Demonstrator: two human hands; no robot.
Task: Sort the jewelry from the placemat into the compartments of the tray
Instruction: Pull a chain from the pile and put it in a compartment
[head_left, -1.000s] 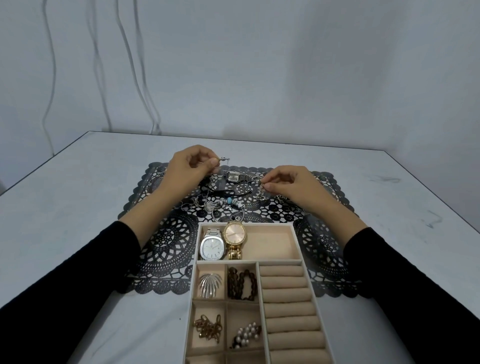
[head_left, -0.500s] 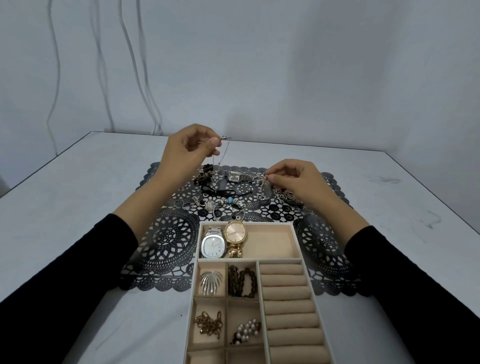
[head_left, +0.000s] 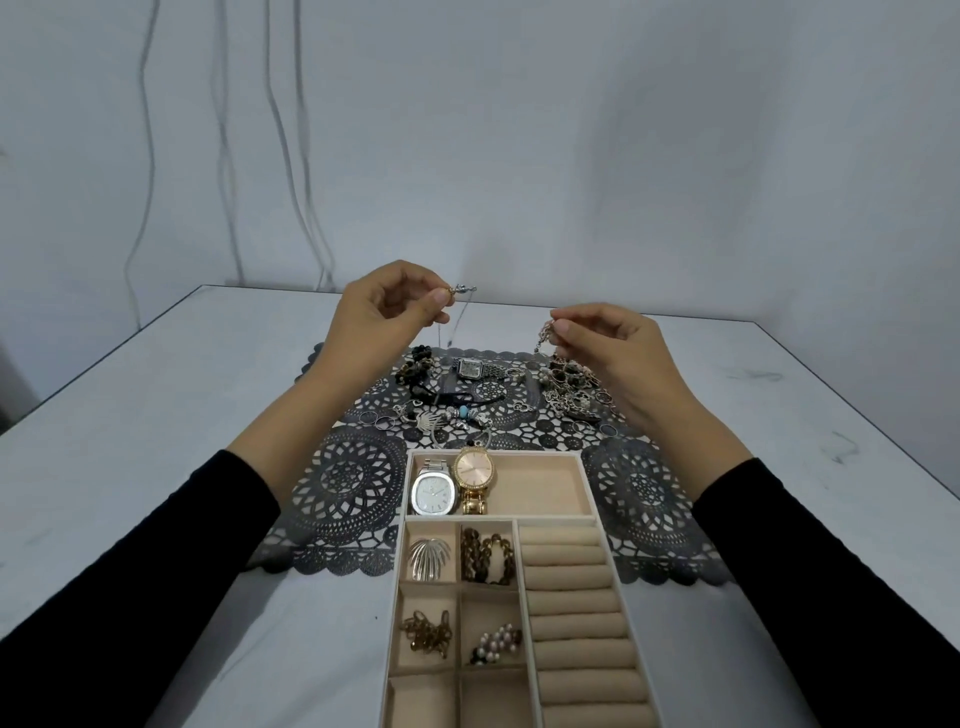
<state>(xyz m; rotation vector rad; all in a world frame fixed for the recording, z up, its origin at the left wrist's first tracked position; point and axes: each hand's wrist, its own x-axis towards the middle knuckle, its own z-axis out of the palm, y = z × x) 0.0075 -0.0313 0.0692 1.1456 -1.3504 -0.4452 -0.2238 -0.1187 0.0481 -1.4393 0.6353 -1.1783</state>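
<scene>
Left hand (head_left: 384, 312) pinches a hair-thin silver chain (head_left: 462, 288), barely traceable below its fingertips; right hand (head_left: 618, 348) pinches what seems a chunky link bracelet (head_left: 544, 332), its tail lost in the heap on the lace placemat (head_left: 353, 483) beneath.

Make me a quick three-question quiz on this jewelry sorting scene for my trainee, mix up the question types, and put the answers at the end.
1. True or false: the right hand holds nothing.
2. What does the left hand pinch? A) a thin chain B) a ring C) a watch
3. Fill in: the widest compartment of the tray holds ___ watches.

Key:
1. False. It pinches a link chain.
2. A.
3. Two: the silver watch and the gold watch.
</scene>
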